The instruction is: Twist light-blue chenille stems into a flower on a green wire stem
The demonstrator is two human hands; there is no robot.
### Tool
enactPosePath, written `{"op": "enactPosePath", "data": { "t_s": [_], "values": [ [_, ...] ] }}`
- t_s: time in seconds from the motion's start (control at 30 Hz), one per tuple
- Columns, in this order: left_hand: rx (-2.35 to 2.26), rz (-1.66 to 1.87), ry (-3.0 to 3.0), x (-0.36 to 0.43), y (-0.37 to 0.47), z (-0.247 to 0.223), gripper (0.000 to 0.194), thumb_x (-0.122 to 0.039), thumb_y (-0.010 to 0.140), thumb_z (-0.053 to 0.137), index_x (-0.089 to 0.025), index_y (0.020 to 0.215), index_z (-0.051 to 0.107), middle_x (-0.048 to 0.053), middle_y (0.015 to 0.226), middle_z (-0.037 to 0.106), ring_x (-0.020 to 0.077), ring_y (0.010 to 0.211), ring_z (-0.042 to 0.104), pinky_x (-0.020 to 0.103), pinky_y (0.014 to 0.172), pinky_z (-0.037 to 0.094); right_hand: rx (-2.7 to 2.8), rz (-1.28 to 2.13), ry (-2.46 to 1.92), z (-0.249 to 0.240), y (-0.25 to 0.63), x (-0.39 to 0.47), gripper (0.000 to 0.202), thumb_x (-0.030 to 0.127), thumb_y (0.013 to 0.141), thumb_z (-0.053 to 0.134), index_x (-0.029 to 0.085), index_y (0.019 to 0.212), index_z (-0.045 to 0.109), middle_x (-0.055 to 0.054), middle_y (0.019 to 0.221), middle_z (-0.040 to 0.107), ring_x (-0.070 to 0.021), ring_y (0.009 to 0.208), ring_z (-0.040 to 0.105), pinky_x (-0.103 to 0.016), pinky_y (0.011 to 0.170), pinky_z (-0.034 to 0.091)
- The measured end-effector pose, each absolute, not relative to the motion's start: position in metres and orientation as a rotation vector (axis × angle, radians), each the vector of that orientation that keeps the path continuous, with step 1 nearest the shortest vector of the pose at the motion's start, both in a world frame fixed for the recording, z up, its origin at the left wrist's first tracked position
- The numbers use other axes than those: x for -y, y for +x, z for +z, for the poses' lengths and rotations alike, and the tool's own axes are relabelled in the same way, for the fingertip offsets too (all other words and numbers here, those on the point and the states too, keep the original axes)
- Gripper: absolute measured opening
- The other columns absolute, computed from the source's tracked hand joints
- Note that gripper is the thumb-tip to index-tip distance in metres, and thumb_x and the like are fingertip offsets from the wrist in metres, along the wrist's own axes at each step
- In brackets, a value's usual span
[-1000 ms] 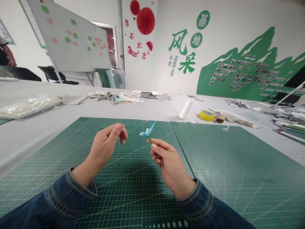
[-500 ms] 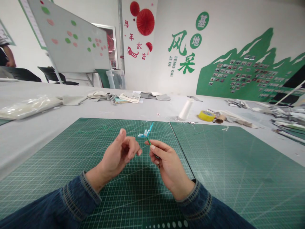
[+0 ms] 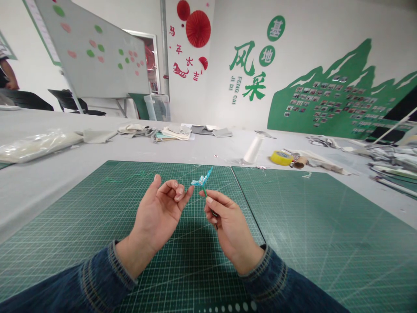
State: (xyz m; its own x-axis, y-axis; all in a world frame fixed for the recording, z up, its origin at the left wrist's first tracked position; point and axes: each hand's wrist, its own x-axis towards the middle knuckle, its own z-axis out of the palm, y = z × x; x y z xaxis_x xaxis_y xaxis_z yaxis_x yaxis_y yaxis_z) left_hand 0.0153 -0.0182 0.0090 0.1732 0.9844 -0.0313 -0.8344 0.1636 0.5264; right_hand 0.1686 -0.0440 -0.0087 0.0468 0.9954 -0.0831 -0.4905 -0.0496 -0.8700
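Note:
A small blue flower with white bead-like parts (image 3: 202, 179) stands on a thin green stem, its petals spread upward. My right hand (image 3: 226, 217) pinches the stem between thumb and fingers, and the lower stem is hidden in the grip. To the left of it, my left hand (image 3: 163, 208) is turned palm up with the thumb raised and some fingers curled. One outstretched finger of that hand reaches the flower's left petal; whether it touches is hard to tell. Both hands are above the green cutting mat (image 3: 81, 208).
Farther back on the grey table lie a white thread cone (image 3: 253, 150), a yellow tape roll (image 3: 281, 158), fabric scraps (image 3: 176, 132) and a plastic-wrapped bundle (image 3: 39, 145). A second cutting mat (image 3: 325, 208) adjoins on the right. Part of a person (image 3: 7, 74) shows at far left.
My left hand has turned its palm upward and stretched a finger to the flower's left petal. My right hand still pinches the stem, almost unmoved; the flower has shifted slightly right.

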Motion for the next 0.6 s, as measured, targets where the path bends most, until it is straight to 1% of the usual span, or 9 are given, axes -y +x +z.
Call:
{"op": "enactPosePath", "data": {
  "t_s": [0.13, 0.2, 0.3, 0.37, 0.43, 0.5, 0.6],
  "values": [
    [-0.435, 1.402, 0.408, 0.017, 0.013, 0.012, 0.043, -0.038, 0.099, 0.044, -0.013, 0.072, 0.065, 0.003, 0.066, 0.056, 0.0119, 0.064, 0.057, 0.037, 0.096, 0.057, 0.735, 1.396, -0.914, -0.009, 0.169, 0.044, 0.021, 0.026, 0.068, 0.079, 0.019, 0.088, 0.079, -0.003, 0.076, 0.068, -0.0099, 0.060, 0.047, -0.025, 0.054, 0.030],
    [-0.465, 1.440, 0.392, 0.016, 0.012, 0.013, 0.041, -0.038, 0.099, 0.045, -0.013, 0.074, 0.065, 0.005, 0.071, 0.059, 0.0134, 0.069, 0.061, 0.038, 0.096, 0.057, 0.742, 1.392, -0.917, -0.009, 0.170, 0.043, 0.020, 0.026, 0.068, 0.079, 0.019, 0.087, 0.079, -0.003, 0.079, 0.069, -0.0099, 0.060, 0.047, -0.025, 0.054, 0.031],
    [-0.506, 1.458, 0.371, 0.014, 0.012, 0.016, 0.038, -0.038, 0.099, 0.045, -0.012, 0.080, 0.066, 0.011, 0.088, 0.066, 0.0188, 0.089, 0.067, 0.038, 0.097, 0.057, 0.788, 1.386, -0.923, -0.009, 0.170, 0.043, 0.019, 0.026, 0.070, 0.077, 0.019, 0.088, 0.079, -0.001, 0.070, 0.064, -0.0098, 0.059, 0.046, -0.025, 0.054, 0.030],
    [-0.525, 1.445, 0.399, 0.014, 0.013, 0.016, 0.037, -0.039, 0.099, 0.044, -0.011, 0.088, 0.067, 0.014, 0.105, 0.068, 0.0222, 0.104, 0.066, 0.036, 0.097, 0.056, 0.830, 1.375, -0.936, -0.009, 0.169, 0.044, 0.019, 0.026, 0.071, 0.076, 0.019, 0.088, 0.079, 0.000, 0.066, 0.061, -0.0100, 0.058, 0.045, -0.026, 0.054, 0.030],
    [-0.543, 1.420, 0.480, 0.014, 0.014, 0.014, 0.038, -0.041, 0.099, 0.045, -0.011, 0.096, 0.067, 0.016, 0.118, 0.067, 0.0241, 0.114, 0.063, 0.034, 0.096, 0.055, 0.868, 1.357, -0.955, -0.009, 0.167, 0.044, 0.018, 0.027, 0.072, 0.076, 0.018, 0.087, 0.079, 0.000, 0.064, 0.060, -0.0102, 0.057, 0.044, -0.026, 0.053, 0.030],
    [-0.550, 1.400, 0.587, 0.014, 0.016, 0.011, 0.038, -0.043, 0.098, 0.047, -0.011, 0.102, 0.068, 0.016, 0.124, 0.065, 0.0251, 0.121, 0.059, 0.033, 0.098, 0.053, 0.897, 1.340, -0.974, -0.009, 0.165, 0.045, 0.017, 0.027, 0.072, 0.075, 0.018, 0.086, 0.079, 0.001, 0.062, 0.059, -0.0103, 0.056, 0.044, -0.026, 0.053, 0.030],
    [-0.539, 1.374, 0.714, 0.014, 0.018, 0.004, 0.040, -0.047, 0.097, 0.049, -0.013, 0.106, 0.068, 0.015, 0.125, 0.065, 0.0256, 0.123, 0.057, 0.035, 0.100, 0.049, 0.920, 1.334, -0.992, -0.009, 0.162, 0.046, 0.017, 0.027, 0.071, 0.075, 0.019, 0.086, 0.079, 0.001, 0.061, 0.058, -0.0107, 0.056, 0.045, -0.026, 0.053, 0.030]
  ]
}}
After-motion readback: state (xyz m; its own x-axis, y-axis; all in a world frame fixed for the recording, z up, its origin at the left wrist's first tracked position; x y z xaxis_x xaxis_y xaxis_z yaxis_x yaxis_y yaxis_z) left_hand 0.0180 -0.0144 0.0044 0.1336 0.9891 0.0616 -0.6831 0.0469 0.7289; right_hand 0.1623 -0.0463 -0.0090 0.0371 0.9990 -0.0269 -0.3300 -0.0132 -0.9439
